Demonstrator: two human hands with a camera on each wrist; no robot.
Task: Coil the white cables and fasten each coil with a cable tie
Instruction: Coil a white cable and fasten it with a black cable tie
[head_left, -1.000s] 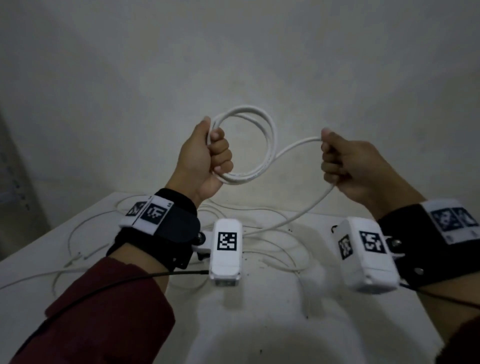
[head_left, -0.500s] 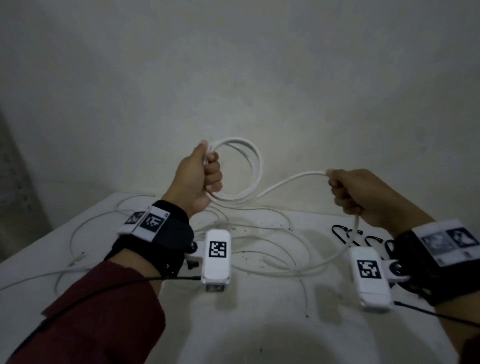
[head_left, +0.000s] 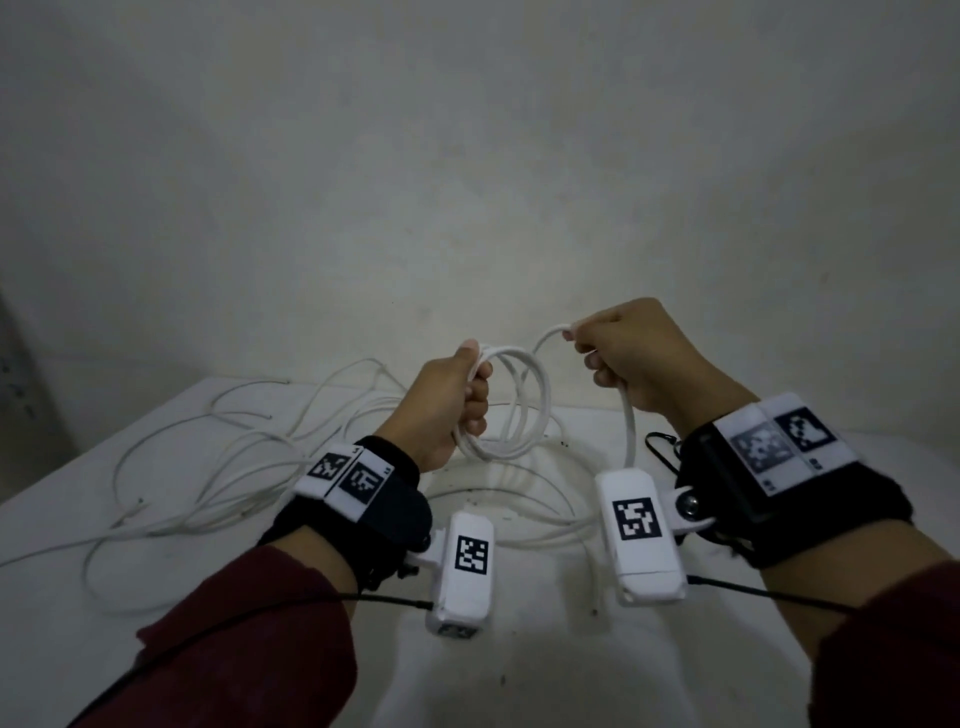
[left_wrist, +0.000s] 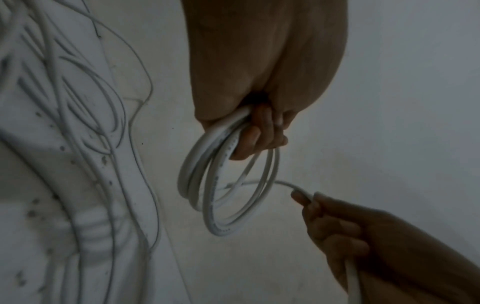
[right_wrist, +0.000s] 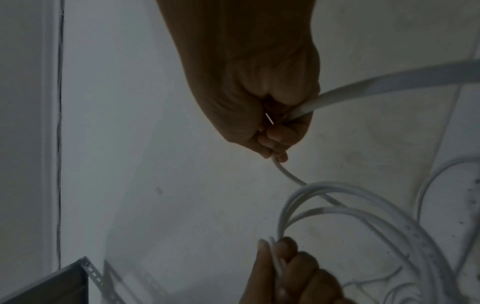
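My left hand (head_left: 460, 395) grips a small coil of white cable (head_left: 540, 410) with a few loops, held in the air above the table; the same coil (left_wrist: 228, 185) hangs from its curled fingers in the left wrist view. My right hand (head_left: 618, 353) is closed round the free run of that cable (head_left: 629, 431), just right of the coil; the cable arcs from its thumb over to the loops. In the right wrist view the cable (right_wrist: 288, 174) leaves the right fist toward the coil (right_wrist: 363, 207). The tail drops to the table.
Several loose white cables (head_left: 218, 467) sprawl over the white table (head_left: 545, 670), mostly left and centre. Black cable ties (head_left: 660, 449) lie at the right, behind my right wrist. A plain wall stands close behind. A grey metal shelf corner (right_wrist: 64, 281) shows in the right wrist view.
Both hands have come lower and closer together. My right hand has moved left and up toward the coil, bringing a new arc of cable to it.
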